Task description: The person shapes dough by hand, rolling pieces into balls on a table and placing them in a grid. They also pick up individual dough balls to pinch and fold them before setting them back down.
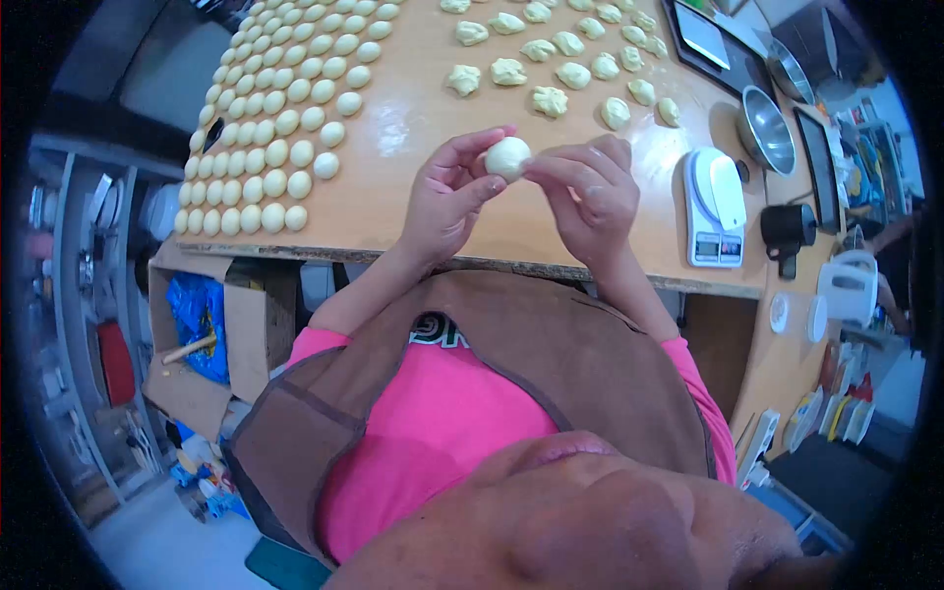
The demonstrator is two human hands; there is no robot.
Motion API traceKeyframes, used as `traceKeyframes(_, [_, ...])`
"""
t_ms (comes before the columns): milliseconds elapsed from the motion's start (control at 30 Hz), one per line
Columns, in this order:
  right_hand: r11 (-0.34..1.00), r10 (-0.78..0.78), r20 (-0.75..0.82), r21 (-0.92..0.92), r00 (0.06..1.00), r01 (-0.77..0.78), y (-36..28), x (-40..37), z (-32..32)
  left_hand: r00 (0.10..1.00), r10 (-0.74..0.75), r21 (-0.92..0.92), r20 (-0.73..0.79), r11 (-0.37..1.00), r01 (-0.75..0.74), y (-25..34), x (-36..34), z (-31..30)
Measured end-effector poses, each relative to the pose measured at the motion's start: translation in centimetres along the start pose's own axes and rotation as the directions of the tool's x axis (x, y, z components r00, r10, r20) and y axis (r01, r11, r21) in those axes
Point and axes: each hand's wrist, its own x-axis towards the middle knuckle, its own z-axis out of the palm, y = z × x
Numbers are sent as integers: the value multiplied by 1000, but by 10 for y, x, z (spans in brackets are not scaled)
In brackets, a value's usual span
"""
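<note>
A smooth, pale dough ball (507, 159) is held up over the front part of the wooden table (393, 211). My left hand (454, 187) grips it between thumb and fingers from the left. From the right, the pinched fingertips of my right hand (590, 187) touch the ball's side. Rows of smooth round dough balls (274, 184) cover the table's left part. Beyond my hands, rough uneven dough pieces (550, 100) lie spread toward the far right.
To the right are a white digital scale (716, 202), a metal bowl (766, 130), a dark tray (723, 49) and a black cup-like object (787, 228). An open cardboard box (261, 329) stands below the table at left. Part of another person's arm shows at far right.
</note>
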Motion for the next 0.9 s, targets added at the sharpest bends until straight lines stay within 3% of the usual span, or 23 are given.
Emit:
traceKeyframes(67, [991, 110, -49, 82, 993, -105, -5, -2, 3, 1000, 1, 12, -10, 1000, -1, 3, -1, -3])
traceKeyframes(100, [986, 141, 15, 88, 990, -142, -6, -4, 1, 1000, -22, 11, -2, 1000, 22, 3, -3, -5])
traceKeyframes(200, [985, 170, 14, 0, 985, -170, -6, -10, 9, 997, -73, 38, -34, 996, 74, 7, -10, -14])
traceKeyframes(233, [981, 185, -7, 66, 983, -184, -3, -12, 9, 997, -61, 46, -56, 997, 64, 10, -14, -20])
traceKeyframes(333, [983, 178, -143, 79, 974, -168, 10, -12, 3, 971, -24, 121, -240, 991, 55, 28, -32, -50])
traceKeyframes(400, [973, 215, -128, 115, 968, -201, 32, -20, 3, 926, 147, 468, -348, 883, 36, 52, -48, -79])
traceKeyframes(433, [977, 208, -101, 61, 973, -202, 45, -23, 5, 921, 152, 474, -359, 880, 39, 62, -58, -96])
traceKeyframes(467, [977, 208, -96, 74, 973, -202, 56, -28, 9, 891, 273, 757, -363, 643, 111, 70, -70, -113])
traceKeyframes(500, [947, 313, -116, 120, 943, -299, 66, -35, 13, 866, 382, 926, -321, 320, 202, 77, -80, -122])
traceKeyframes(533, [906, 412, -130, 165, 902, -390, 75, -41, 18, 861, 388, 925, -330, 317, 211, 88, -85, -118])
traceKeyframes(600, [866, 477, -125, 238, 870, -440, 85, -46, 23, 872, 363, 921, -328, -83, 380, 107, -90, -106])
traceKeyframes(667, [843, 501, -114, 287, 858, -455, 86, -47, 22, 856, 387, 916, -341, -67, 395, 110, -90, -109])
traceKeyframes(733, [864, 475, -122, 250, 871, -436, 87, -48, 22, 923, 340, 898, -179, -326, 295, 113, -86, -110])
traceKeyframes(833, [844, 513, -101, 242, 852, -479, 89, -51, 19, 944, 217, 865, -250, -389, 318, 110, -81, -121])
traceKeyframes(867, [844, 513, -105, 241, 852, -479, 92, -53, 19, 946, 213, 866, -246, -389, 313, 110, -81, -123])
traceKeyframes(900, [844, 514, -107, 242, 851, -479, 94, -54, 18, 962, 216, 844, -165, -474, 251, 110, -81, -123])
